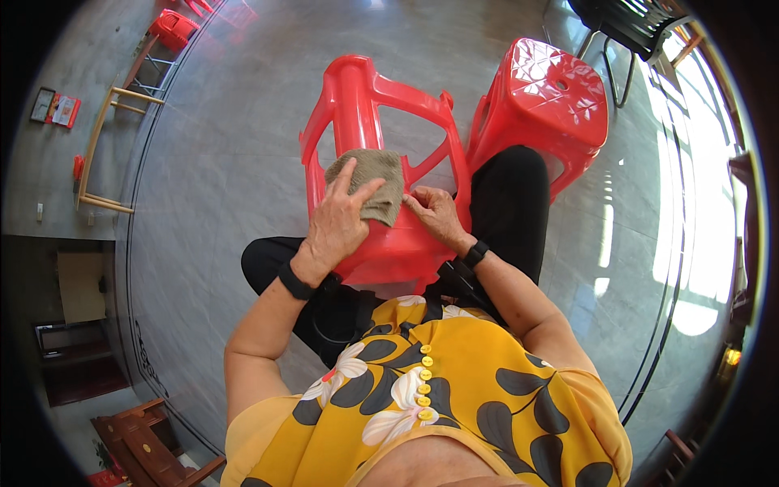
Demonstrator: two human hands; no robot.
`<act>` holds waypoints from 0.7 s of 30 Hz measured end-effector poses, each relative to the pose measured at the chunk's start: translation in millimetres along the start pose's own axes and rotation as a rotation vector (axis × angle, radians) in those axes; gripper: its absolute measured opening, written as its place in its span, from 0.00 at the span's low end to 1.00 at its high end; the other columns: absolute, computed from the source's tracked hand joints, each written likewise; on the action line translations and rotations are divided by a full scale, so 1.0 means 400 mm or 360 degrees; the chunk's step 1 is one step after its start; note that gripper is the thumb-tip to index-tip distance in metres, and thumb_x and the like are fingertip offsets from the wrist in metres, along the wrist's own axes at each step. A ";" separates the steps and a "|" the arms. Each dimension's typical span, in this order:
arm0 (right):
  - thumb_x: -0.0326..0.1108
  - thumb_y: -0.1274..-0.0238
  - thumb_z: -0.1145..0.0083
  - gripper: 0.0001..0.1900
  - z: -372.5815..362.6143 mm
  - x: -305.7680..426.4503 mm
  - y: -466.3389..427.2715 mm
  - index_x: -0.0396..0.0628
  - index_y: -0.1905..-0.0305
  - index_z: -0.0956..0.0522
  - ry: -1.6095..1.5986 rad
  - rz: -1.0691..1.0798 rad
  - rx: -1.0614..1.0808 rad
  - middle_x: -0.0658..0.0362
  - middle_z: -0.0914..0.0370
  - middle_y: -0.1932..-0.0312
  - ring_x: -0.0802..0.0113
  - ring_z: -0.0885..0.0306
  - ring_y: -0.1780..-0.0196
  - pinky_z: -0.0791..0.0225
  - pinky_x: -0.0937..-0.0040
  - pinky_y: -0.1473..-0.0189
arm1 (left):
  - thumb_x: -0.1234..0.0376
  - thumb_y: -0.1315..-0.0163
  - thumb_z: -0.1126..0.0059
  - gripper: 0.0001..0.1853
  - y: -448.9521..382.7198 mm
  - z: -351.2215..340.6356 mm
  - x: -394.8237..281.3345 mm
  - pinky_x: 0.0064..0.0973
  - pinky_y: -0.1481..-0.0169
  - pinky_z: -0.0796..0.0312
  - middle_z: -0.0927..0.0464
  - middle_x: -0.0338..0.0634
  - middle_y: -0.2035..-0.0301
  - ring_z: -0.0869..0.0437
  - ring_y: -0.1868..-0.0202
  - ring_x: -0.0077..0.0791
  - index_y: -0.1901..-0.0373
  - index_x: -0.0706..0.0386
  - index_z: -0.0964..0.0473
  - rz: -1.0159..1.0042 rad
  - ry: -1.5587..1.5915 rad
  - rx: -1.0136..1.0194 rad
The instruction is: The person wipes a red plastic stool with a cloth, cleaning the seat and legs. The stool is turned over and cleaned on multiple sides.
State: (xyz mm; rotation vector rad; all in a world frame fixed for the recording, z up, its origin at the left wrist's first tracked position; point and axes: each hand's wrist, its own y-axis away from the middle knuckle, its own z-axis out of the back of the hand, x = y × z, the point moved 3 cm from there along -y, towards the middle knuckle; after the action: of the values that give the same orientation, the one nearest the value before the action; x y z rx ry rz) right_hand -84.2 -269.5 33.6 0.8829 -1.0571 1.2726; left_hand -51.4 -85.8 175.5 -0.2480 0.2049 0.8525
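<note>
A red plastic stool (420, 100) lies tipped between my knees, its legs pointing away from me. My left hand (338, 222) presses a folded olive-brown cloth (374, 176) flat against the stool, fingers spread over the fabric. Just right of the cloth, my right hand (435, 213) grips an edge of the same stool, with the thumb towards the cloth. Part of the stool beneath the cloth is hidden.
A second red plastic stool (557, 91) stands upright beside my right knee. Behind it is a black chair (633, 27) with metal legs. Wooden furniture (140, 444) stands at lower left, and a light wooden frame (97, 140) at far left. Grey floor tiles (195, 182) surround me.
</note>
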 end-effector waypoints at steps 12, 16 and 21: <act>0.51 0.33 0.37 0.24 0.000 0.032 0.009 0.41 0.75 0.26 0.0096 0.0043 -0.0070 0.48 0.30 0.82 0.52 0.27 0.77 0.38 0.56 0.73 | 0.65 0.36 0.49 0.23 -0.475 -0.107 0.286 0.51 0.40 0.23 0.26 0.63 0.44 0.17 0.48 0.63 0.39 0.49 0.21 0.0184 -0.0502 0.0176; 0.52 0.33 0.36 0.24 -0.002 0.028 0.011 0.41 0.75 0.26 0.0051 0.0023 -0.0090 0.48 0.29 0.82 0.52 0.26 0.77 0.37 0.57 0.72 | 0.59 0.34 0.45 0.18 -0.637 -0.134 0.359 0.52 0.40 0.22 0.28 0.58 0.41 0.18 0.43 0.60 0.44 0.48 0.18 0.0265 -0.0688 0.0156; 0.53 0.33 0.37 0.24 0.000 0.029 0.010 0.42 0.74 0.25 0.0050 0.0012 -0.0073 0.48 0.28 0.81 0.48 0.25 0.76 0.36 0.55 0.72 | 0.60 0.36 0.43 0.20 -0.742 -0.148 0.392 0.49 0.37 0.24 0.29 0.57 0.39 0.20 0.39 0.59 0.46 0.60 0.17 0.0421 -0.0616 0.0291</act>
State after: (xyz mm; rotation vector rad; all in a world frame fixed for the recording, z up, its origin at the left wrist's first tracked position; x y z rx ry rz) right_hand -88.3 -265.5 44.5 0.8222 -1.0620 1.2598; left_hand 270.9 -179.0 115.4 0.1202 -0.0491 1.1187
